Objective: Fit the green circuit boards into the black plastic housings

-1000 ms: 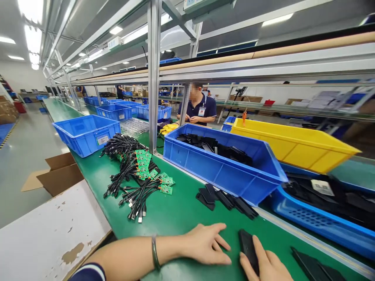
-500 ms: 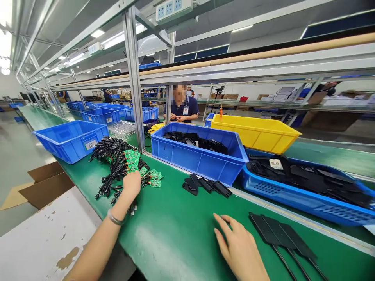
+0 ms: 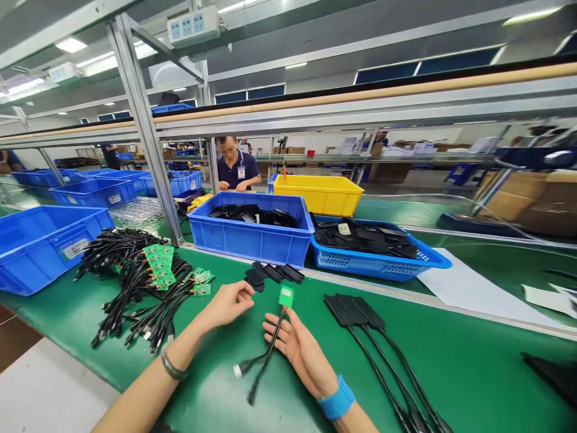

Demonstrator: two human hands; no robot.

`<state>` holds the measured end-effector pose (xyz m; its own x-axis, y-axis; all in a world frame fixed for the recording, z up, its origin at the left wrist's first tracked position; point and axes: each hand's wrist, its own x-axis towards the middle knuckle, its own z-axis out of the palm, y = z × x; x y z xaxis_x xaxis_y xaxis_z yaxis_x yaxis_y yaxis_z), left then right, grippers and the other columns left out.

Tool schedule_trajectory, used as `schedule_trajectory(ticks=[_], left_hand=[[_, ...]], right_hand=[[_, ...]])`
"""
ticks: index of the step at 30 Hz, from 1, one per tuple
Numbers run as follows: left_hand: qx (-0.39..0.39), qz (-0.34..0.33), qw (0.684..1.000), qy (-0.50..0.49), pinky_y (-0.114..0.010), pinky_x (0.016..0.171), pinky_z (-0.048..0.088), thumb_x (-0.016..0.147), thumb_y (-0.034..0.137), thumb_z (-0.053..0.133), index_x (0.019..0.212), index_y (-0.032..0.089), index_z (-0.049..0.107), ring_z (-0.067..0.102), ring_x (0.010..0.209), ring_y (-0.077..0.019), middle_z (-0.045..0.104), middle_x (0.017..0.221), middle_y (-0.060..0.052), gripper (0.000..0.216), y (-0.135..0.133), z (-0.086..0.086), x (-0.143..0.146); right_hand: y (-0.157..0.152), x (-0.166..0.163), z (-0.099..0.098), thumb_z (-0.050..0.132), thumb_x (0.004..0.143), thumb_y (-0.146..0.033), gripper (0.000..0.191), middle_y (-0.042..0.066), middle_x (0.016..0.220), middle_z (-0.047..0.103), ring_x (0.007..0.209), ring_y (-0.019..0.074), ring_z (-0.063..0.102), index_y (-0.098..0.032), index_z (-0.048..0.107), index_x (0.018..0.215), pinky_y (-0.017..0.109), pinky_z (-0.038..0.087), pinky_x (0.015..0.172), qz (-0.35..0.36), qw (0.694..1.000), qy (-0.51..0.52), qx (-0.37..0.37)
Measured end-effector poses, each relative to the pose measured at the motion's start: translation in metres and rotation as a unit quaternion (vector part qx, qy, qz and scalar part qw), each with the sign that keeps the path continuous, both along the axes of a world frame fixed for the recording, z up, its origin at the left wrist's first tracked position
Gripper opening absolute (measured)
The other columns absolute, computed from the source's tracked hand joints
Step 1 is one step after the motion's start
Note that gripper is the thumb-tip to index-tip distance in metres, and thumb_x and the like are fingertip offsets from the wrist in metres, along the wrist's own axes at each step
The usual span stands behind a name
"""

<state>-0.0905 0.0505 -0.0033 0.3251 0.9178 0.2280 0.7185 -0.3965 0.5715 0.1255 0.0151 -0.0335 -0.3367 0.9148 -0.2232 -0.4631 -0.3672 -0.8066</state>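
Observation:
My right hand (image 3: 300,349), palm turned up and a blue band on its wrist, grips the cable just below a small green circuit board (image 3: 286,296). Two black leads (image 3: 265,364) with plugs at their ends hang from that board across the fingers. To its left, my left hand (image 3: 229,304) hovers with loosely curled fingers, thumb and fingertips apart and nothing seen between them. Just beyond it lie several small black plastic cases (image 3: 274,273). At the left is a heap of black cables (image 3: 121,264) with green circuit boards (image 3: 160,264) on their ends.
Behind the cases stands a blue bin (image 3: 247,237) of black parts, beside a blue basket (image 3: 374,270) and a yellow bin (image 3: 315,192). Several flat black pieces with cables (image 3: 354,310) lie on the right of the green table (image 3: 451,361). A person (image 3: 237,168) sits opposite.
My left hand has come from the heap to the middle. A circuit board with its cable is now in my right hand, which has turned palm up. The view has swung right.

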Motion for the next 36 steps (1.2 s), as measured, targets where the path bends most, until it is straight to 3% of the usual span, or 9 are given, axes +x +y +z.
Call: schedule_trajectory(ticks=[3,6,13,16,22,25,29,33,36], left_hand=[[0.023,-0.005,0.999,0.038,-0.037,0.085,0.05,0.082,0.013,0.05,0.111,0.016,0.06,0.064,0.095,-0.0231,0.067,0.105,-0.011,0.031,0.034,-0.014,0.022],[0.047,-0.011,0.996,0.071,-0.041,0.1,0.041,0.084,0.007,0.042,0.121,0.014,0.056,0.053,0.115,-0.0258,0.061,0.121,-0.015,0.041,0.069,-0.019,0.039],[0.063,-0.03,0.988,0.137,-0.044,0.102,0.037,0.082,0.007,0.047,0.115,0.015,0.06,0.054,0.113,-0.0266,0.063,0.115,-0.015,0.036,0.114,-0.024,0.06],[0.061,-0.017,0.988,0.141,-0.042,0.096,0.042,0.082,0.012,0.053,0.104,0.015,0.064,0.058,0.103,-0.0265,0.063,0.105,-0.014,0.025,0.11,-0.025,0.057],[0.054,0.021,0.995,0.076,-0.035,0.088,0.047,0.082,0.027,0.063,0.087,0.02,0.066,0.062,0.099,-0.0234,0.06,0.119,-0.009,0.009,0.067,-0.021,0.051],[-0.015,0.025,0.998,-0.05,-0.032,0.079,0.05,0.075,0.031,0.071,0.08,0.018,0.064,0.066,0.089,-0.0209,0.061,0.122,-0.011,0.016,0.039,-0.025,0.053],[-0.204,-0.003,0.892,-0.404,-0.031,0.081,0.048,0.061,0.028,0.082,0.075,0.016,0.06,0.066,0.089,-0.0209,0.068,0.108,-0.011,0.028,0.014,-0.035,0.053],[-0.268,0.005,0.786,-0.557,-0.028,0.08,0.046,0.053,0.017,0.087,0.106,0.019,0.061,0.063,0.085,-0.0157,0.069,0.095,-0.005,0.059,0.003,-0.037,0.049],[-0.318,0.011,0.708,-0.63,-0.026,0.082,0.045,0.051,0.016,0.088,0.106,0.015,0.065,0.062,0.085,-0.0139,0.068,0.092,-0.004,0.06,-0.002,-0.033,0.049]], right_hand=[[0.008,0.01,0.002,0.07,0.075,-0.054,0.063,0.007,0.091,0.07,0.068,0.0137,0.06,-0.017,0.051,0.122,0.026,0.05,0.061,-0.071,0.997,-0.002,-0.009],[0.016,0.022,0.005,0.073,0.072,-0.051,0.058,0.0,0.072,0.065,0.049,0.0067,0.04,-0.016,0.056,0.115,0.017,0.031,0.04,-0.106,0.992,-0.06,0.026],[0.023,0.036,0.01,0.068,0.072,-0.052,0.053,0.0,0.069,0.058,0.045,0.0052,0.026,-0.014,0.064,0.108,0.018,0.016,0.038,-0.133,0.976,-0.156,0.08],[0.021,0.042,0.016,0.06,0.078,-0.05,0.049,0.003,0.072,0.06,0.045,0.0069,0.03,-0.015,0.068,0.111,0.021,0.023,0.039,-0.136,0.942,-0.257,0.164],[0.015,0.052,0.031,0.05,0.09,-0.034,0.031,0.007,0.092,0.067,0.072,0.0174,0.059,-0.023,0.072,0.108,0.027,0.046,0.064,-0.184,0.794,-0.438,0.379],[0.011,0.051,0.033,0.046,0.092,-0.026,0.03,0.007,0.092,0.064,0.077,0.0179,0.06,-0.024,0.071,0.108,0.028,0.048,0.07,-0.176,0.758,-0.471,0.416],[0.006,0.045,0.031,0.045,0.092,-0.02,0.03,0.006,0.09,0.062,0.082,0.0179,0.061,-0.023,0.07,0.109,0.027,0.049,0.073,-0.133,0.744,-0.479,0.447],[0.004,0.041,0.028,0.047,0.092,-0.02,0.029,0.006,0.092,0.064,0.084,0.0181,0.062,-0.023,0.067,0.113,0.026,0.05,0.074,-0.104,0.753,-0.475,0.442],[0.003,0.04,0.025,0.048,0.092,-0.023,0.027,0.006,0.092,0.064,0.084,0.0184,0.062,-0.024,0.069,0.111,0.027,0.05,0.074,-0.087,0.763,-0.474,0.432]])
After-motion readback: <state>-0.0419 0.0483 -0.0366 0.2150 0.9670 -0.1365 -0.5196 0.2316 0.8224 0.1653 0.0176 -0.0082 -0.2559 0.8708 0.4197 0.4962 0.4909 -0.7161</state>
